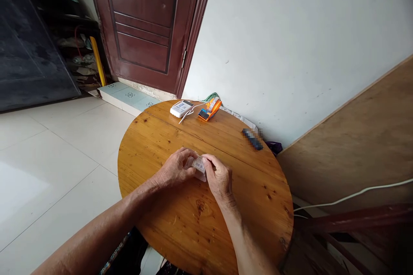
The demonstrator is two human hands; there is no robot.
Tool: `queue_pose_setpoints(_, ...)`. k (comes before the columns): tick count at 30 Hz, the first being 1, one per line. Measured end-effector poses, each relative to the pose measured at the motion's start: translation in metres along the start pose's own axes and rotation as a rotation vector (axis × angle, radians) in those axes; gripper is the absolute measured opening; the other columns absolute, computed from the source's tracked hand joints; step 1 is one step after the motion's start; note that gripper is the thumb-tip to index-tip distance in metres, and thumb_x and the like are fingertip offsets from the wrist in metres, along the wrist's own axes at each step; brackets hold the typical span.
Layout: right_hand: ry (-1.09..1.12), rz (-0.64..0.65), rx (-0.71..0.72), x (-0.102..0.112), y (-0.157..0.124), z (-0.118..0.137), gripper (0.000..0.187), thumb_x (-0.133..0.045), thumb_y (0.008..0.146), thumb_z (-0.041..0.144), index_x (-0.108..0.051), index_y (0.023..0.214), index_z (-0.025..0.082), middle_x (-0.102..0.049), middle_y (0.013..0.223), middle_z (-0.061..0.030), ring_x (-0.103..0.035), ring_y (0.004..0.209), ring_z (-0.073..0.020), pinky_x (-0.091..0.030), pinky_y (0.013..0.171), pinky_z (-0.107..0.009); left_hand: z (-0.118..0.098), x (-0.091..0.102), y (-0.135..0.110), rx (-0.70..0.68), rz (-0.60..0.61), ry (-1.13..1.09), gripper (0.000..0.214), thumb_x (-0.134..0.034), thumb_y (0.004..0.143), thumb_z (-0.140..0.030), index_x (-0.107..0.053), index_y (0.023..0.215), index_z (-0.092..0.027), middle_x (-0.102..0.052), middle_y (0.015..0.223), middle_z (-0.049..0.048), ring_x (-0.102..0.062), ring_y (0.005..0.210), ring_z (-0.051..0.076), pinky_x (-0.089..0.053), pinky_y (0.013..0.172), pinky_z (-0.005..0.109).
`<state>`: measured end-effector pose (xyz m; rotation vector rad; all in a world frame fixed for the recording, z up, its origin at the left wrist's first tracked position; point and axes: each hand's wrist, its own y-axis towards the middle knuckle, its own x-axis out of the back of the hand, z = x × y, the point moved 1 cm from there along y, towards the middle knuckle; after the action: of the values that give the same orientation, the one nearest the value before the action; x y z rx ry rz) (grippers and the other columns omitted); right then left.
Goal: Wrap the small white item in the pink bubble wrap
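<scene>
Both of my hands meet over the middle of a round wooden table [200, 219]. My left hand [176, 167] and my right hand [219, 178] are closed around a small clear plastic packet [198, 165] with a white label, held just above or on the tabletop. The fingers of both hands pinch its ends. What is inside the packet is too small to tell.
At the table's far edge lie a white device with a cord [181, 108], an orange tape dispenser [209, 109] and a dark flat object [252, 139]. A dark red door [145, 21] stands behind, a white wall to the right, a wooden board [355, 146] leaning at right.
</scene>
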<state>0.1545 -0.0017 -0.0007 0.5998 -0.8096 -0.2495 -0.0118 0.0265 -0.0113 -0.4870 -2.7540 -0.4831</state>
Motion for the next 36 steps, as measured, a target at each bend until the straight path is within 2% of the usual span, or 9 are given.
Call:
queue_pose_setpoints(4, -0.012, 0.044, 0.071, 0.004, -0.002, 0.003, 0.023, -0.048, 0.094, 0.021, -0.071, 0.097, 0.023, -0.075, 0.095, -0.0059, -0.071, 0.087, -0.0193, -0.054, 0.080, -0.029, -0.002, 0.001, -0.001, 0.052, 0.011, -0.091, 0.035, -0.061, 0.067, -0.013, -0.066, 0.100, -0.019, -0.064, 0.106, 0.0037, -0.062, 0.085, 0.017, -0.052, 0.076, 0.028)
queue_pose_setpoints(11, -0.035, 0.077, 0.133, 0.011, -0.008, 0.003, 0.025, -0.050, 0.092, 0.020, -0.073, 0.101, 0.021, -0.070, 0.114, -0.0099, -0.068, 0.104, -0.0216, -0.054, 0.092, -0.033, -0.001, 0.000, 0.000, 0.061, 0.008, -0.126, 0.034, -0.061, 0.067, -0.012, -0.064, 0.100, -0.017, -0.063, 0.099, 0.0024, -0.061, 0.082, 0.015, -0.052, 0.075, 0.027)
queue_pose_setpoints(15, -0.115, 0.065, 0.209, 0.015, -0.007, 0.006, 0.023, -0.052, 0.091, 0.020, -0.074, 0.098, 0.022, -0.065, 0.125, -0.0114, -0.064, 0.109, -0.0245, -0.053, 0.092, -0.038, 0.000, 0.000, 0.000, 0.090, 0.006, -0.125, 0.034, -0.063, 0.067, -0.014, -0.063, 0.101, -0.017, -0.063, 0.094, 0.0012, -0.061, 0.079, 0.015, -0.051, 0.072, 0.026)
queue_pose_setpoints(18, -0.193, 0.053, 0.274, 0.017, -0.006, 0.009, 0.021, -0.055, 0.089, 0.018, -0.075, 0.094, 0.023, -0.065, 0.124, -0.0111, -0.064, 0.105, -0.0261, -0.050, 0.089, -0.043, -0.003, 0.001, -0.001, 0.094, 0.012, -0.083, 0.033, -0.064, 0.068, -0.015, -0.064, 0.101, -0.018, -0.062, 0.093, 0.0009, -0.060, 0.077, 0.014, -0.051, 0.071, 0.026)
queue_pose_setpoints(20, -0.221, 0.047, 0.296, 0.018, -0.006, 0.009, 0.020, -0.056, 0.088, 0.017, -0.075, 0.093, 0.022, -0.065, 0.124, -0.0111, -0.063, 0.104, -0.0263, -0.049, 0.089, -0.043, -0.004, 0.001, -0.002, 0.056, 0.006, -0.032, 0.035, -0.063, 0.069, -0.014, -0.064, 0.103, -0.018, -0.062, 0.099, 0.0028, -0.061, 0.083, 0.016, -0.053, 0.076, 0.028)
queue_pose_setpoints(24, -0.245, 0.036, 0.323, 0.018, -0.006, 0.010, 0.019, -0.057, 0.088, 0.017, -0.074, 0.091, 0.022, -0.066, 0.122, -0.0109, -0.063, 0.104, -0.0258, -0.047, 0.088, -0.042, -0.004, -0.001, -0.004, -0.097, -0.024, 0.068, 0.039, -0.061, 0.071, -0.010, -0.067, 0.109, -0.020, -0.056, 0.122, 0.0092, -0.057, 0.115, 0.023, -0.050, 0.096, 0.035)
queue_pose_setpoints(27, -0.248, 0.025, 0.342, 0.018, -0.007, 0.012, 0.017, -0.058, 0.088, 0.017, -0.074, 0.089, 0.023, -0.067, 0.120, -0.0100, -0.063, 0.102, -0.0248, -0.046, 0.087, -0.041, -0.001, -0.003, -0.006, -0.142, -0.013, 0.113, 0.035, -0.060, 0.072, -0.008, -0.070, 0.103, -0.021, -0.054, 0.125, 0.0098, -0.051, 0.126, 0.026, -0.049, 0.100, 0.037)
queue_pose_setpoints(32, -0.209, 0.005, 0.337, 0.019, -0.006, 0.016, 0.014, -0.059, 0.086, 0.017, -0.072, 0.084, 0.023, -0.068, 0.116, -0.0077, -0.064, 0.098, -0.0228, -0.046, 0.085, -0.039, 0.003, -0.004, -0.007, -0.133, -0.033, 0.136, 0.025, -0.064, 0.076, -0.015, -0.071, 0.099, -0.020, -0.054, 0.125, 0.0105, -0.053, 0.123, 0.026, -0.050, 0.098, 0.037)
queue_pose_setpoints(36, -0.197, 0.023, 0.316, 0.021, -0.005, 0.017, 0.014, -0.059, 0.085, 0.018, -0.071, 0.086, 0.023, -0.068, 0.111, -0.0080, -0.064, 0.097, -0.0236, -0.046, 0.085, -0.039, 0.001, -0.008, -0.007, -0.080, -0.052, 0.148, 0.023, -0.066, 0.079, -0.018, -0.073, 0.101, -0.021, -0.055, 0.120, 0.0089, -0.060, 0.109, 0.022, -0.052, 0.094, 0.034)
